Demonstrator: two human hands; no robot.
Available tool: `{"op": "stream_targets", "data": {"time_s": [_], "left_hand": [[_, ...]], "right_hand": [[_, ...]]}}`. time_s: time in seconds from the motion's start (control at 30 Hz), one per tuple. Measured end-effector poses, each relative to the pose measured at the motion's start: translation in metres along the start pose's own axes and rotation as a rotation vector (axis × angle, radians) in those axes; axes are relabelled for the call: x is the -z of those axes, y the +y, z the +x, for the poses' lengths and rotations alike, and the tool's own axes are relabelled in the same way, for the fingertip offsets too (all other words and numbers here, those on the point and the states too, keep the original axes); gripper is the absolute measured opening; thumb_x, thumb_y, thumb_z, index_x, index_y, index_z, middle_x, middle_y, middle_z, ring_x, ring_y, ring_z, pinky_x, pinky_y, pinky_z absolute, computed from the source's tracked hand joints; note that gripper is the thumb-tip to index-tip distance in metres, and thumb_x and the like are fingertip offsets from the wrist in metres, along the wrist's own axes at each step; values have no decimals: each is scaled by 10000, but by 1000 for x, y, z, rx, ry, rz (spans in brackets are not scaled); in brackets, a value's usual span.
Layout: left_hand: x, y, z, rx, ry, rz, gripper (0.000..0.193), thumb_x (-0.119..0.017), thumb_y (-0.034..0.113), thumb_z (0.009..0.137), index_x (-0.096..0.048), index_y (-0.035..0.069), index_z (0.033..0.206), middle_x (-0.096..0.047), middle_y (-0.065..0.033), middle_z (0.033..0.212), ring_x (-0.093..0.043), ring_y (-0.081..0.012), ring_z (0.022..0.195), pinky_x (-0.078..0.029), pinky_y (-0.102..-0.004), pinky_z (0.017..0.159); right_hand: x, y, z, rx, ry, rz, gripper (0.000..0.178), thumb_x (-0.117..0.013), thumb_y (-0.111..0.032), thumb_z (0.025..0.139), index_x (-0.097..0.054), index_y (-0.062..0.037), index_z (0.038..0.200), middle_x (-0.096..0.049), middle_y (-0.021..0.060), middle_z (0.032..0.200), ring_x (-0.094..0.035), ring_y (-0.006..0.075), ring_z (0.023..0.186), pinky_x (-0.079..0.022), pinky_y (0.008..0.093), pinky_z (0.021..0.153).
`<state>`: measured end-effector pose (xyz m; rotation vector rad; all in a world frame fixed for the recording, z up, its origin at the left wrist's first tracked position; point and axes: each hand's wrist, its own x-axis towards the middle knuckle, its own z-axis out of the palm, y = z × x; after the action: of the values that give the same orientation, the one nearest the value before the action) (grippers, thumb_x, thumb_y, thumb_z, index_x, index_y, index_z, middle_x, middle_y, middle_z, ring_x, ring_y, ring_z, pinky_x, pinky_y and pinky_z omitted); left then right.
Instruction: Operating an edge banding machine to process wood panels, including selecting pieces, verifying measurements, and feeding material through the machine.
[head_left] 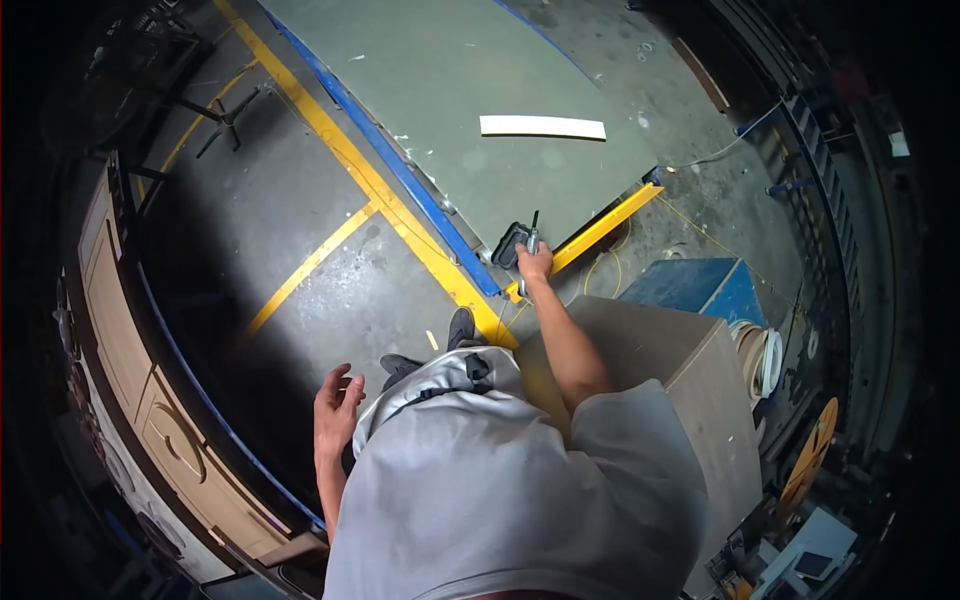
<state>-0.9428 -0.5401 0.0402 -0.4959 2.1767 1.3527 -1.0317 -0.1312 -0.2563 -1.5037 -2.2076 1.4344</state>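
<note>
My right hand is closed around a small hand tool with a silvery body and a thin dark tip; its exact kind is not clear. It is at the near corner of a grey-green tabletop. Beside the fingers lies a black tray-like piece, and I cannot tell whether they touch it. Farther up the tabletop rests a white strip, slightly curved. My left hand hangs by my left hip, fingers apart and a little bent, holding nothing.
A blue rail edges the tabletop's left side, a yellow bar its near right. Close on my right stand a large brown board box and edging rolls. Wooden door panels stand at left. A thin yellow hose trails right.
</note>
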Motion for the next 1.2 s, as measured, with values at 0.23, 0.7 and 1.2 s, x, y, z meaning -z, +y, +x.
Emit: {"op": "stream_targets", "data": {"time_s": [0.23, 0.7, 1.2], "left_hand": [[-13, 28, 13, -69, -64, 43, 601, -656, 376, 927, -514, -59, 1317, -661, -130, 979, -617, -173, 843, -502, -308, 782], [-110, 47, 109, 117, -906, -142, 572, -483, 488, 1002, -496, 22, 1334, -618, -115, 1191, -636, -197, 1008, -540, -371, 821], [-111, -85, 44, 44, -1491, 749, 474, -624, 278, 926, -541, 2, 1303, -625, -58, 1088, -617, -159, 930, -519, -307, 825]], "right_hand": [[11, 8, 0, 7, 47, 109, 284, -782, -222, 754, -602, -36, 871, -630, 82, 764, -596, 227, 674, -482, 373, 639], [28, -49, -247, 219, -299, 514, 284, -747, -185, 763, -568, -16, 905, -469, -7, 693, -445, 102, 654, -383, 286, 568], [38, 102, -497, -414, 212, 1038, 287, -761, -286, 837, -602, -56, 905, -586, 6, 649, -524, 71, 524, -377, 248, 465]]}}
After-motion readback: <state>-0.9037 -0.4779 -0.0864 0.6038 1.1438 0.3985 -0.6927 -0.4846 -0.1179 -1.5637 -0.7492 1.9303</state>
